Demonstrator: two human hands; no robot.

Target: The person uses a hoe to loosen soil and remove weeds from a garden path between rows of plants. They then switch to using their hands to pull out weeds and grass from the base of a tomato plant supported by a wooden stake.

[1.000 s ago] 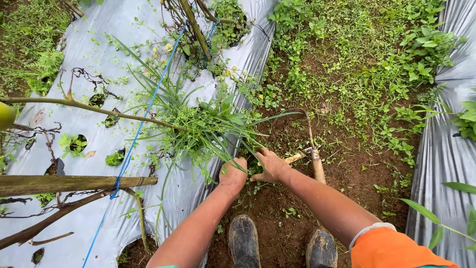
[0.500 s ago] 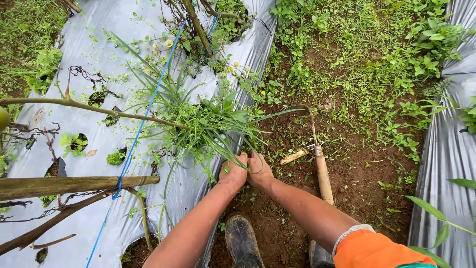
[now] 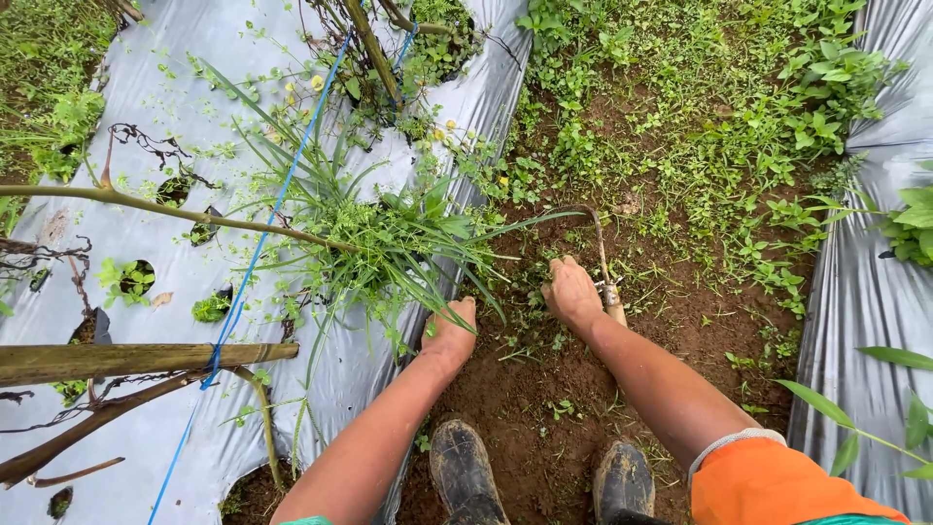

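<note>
My left hand [image 3: 450,332] is closed on the base of a bunch of long green weeds [image 3: 389,243], which fans out over the silver plastic sheet [image 3: 185,262]. My right hand [image 3: 571,290] is lower on the brown soil [image 3: 544,379] of the furrow, back up, fingers curled down among small weeds. Right beside that hand lies a sickle with a thin curved blade [image 3: 595,226]; its wooden handle is mostly hidden under my wrist and forearm. What the right fingers hold is hidden.
My two muddy boots [image 3: 466,474] [image 3: 622,481] stand at the bottom. A bamboo pole [image 3: 136,360], a blue string [image 3: 267,228] and a long green stem [image 3: 165,207] cross the left bed. Low weeds [image 3: 700,117] cover the far furrow. Another silver sheet [image 3: 865,321] lies on the right.
My right hand has left the weed bunch and moved right and forward onto the soil beside the sickle. My left hand stays closed on the bunch.
</note>
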